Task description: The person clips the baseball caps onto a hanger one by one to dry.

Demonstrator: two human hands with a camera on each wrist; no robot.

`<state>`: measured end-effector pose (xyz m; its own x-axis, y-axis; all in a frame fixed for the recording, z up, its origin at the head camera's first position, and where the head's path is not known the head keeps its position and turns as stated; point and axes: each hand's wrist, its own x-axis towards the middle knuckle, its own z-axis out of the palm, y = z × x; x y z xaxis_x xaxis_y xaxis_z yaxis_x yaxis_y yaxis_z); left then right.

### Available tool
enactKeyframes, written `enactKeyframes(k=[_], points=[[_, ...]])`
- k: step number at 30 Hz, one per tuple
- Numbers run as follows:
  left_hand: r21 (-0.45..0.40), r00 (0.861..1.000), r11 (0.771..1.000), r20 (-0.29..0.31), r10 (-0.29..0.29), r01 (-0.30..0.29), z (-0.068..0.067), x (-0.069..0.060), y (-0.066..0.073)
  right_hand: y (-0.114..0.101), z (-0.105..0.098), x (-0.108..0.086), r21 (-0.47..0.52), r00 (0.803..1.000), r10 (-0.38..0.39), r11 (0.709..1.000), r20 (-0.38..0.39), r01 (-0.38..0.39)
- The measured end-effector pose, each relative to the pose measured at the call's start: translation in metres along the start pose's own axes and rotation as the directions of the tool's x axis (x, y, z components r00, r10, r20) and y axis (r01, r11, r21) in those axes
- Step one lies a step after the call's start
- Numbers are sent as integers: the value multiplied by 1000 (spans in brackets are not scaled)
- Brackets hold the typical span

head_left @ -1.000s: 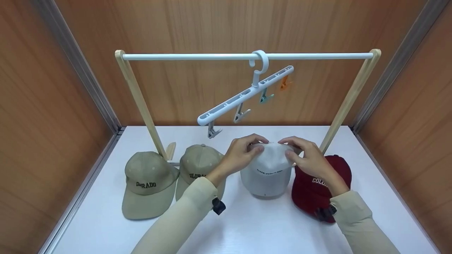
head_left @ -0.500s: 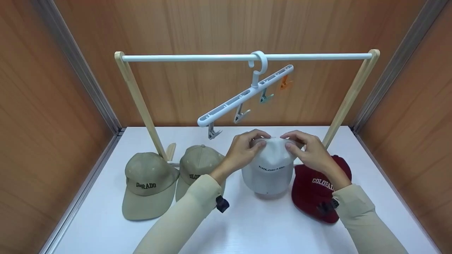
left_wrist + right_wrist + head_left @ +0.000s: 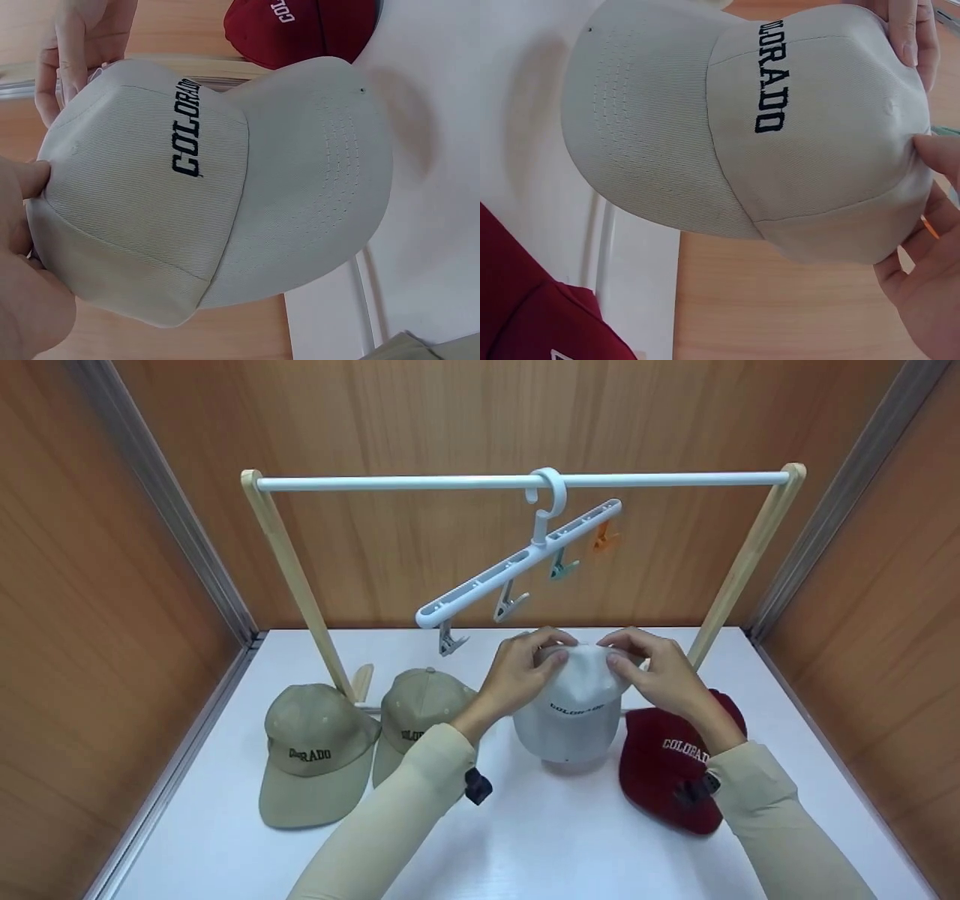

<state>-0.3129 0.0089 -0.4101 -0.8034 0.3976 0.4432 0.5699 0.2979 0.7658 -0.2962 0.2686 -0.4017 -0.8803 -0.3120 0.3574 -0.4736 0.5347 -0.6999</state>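
Note:
A white baseball cap [image 3: 574, 716] with dark COLORADO lettering hangs brim-down between both hands, just off the table. My left hand [image 3: 521, 671] pinches the left side of its crown near the top, the thumb in front. On the opposite side my right hand [image 3: 660, 671] pinches the crown the same way. The left wrist view shows the cap's lettered front [image 3: 150, 180] and its brim [image 3: 315, 180]; fingertips behind the fabric are partly hidden. Above the hands, a pale blue clip hanger [image 3: 517, 562] hooks over the rack's bar, with several clips below it.
The rack's white bar [image 3: 390, 483] rests on wooden legs. Two khaki caps [image 3: 311, 742] [image 3: 424, 701] lie on the white table [image 3: 540, 847] at left, the second partly behind my left arm. A dark red cap [image 3: 660, 772] lies under my right wrist. Wood-grain panels [image 3: 112, 622] enclose the table.
Both hands have risen a little, lifting the white cap slightly up and away toward the rack. The hanger and the other caps stay where they were.

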Motion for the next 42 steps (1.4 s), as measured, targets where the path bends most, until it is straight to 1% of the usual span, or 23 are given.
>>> enactKeyframes(k=[6, 11, 16, 22, 26, 32, 42], points=[[1, 1000, 1000, 16, 9, -9, 1, 3, 1, 2, -5, 2, 6, 1000, -13, 1000, -4, 13], [-1, 1000, 1000, 16, 8, -8, 2, 7, 3, 1, -12, 4, -9, 1000, -13, 1000, -10, 13], [13, 1000, 1000, 4, 2, -2, 4, 12, 6, 0, -18, 7, -44, 1000, -4, 999, -24, 3], [26, 999, 999, -25, 20, -19, 9, 19, 8, 1, -24, 10, -55, 999, 1, 998, -41, -3], [19, 999, 1000, -31, 23, -22, 12, 23, 11, 1, -28, 12, -55, 999, 0, 999, -53, -3], [-4, 999, 1000, -38, 5, -6, 13, 30, 15, 0, -33, 17, -75, 998, 7, 997, -65, -12], [2, 998, 1000, -65, 16, -16, 14, 40, 17, -8, -41, 27, -103, 997, -15, 995, -70, 8]])
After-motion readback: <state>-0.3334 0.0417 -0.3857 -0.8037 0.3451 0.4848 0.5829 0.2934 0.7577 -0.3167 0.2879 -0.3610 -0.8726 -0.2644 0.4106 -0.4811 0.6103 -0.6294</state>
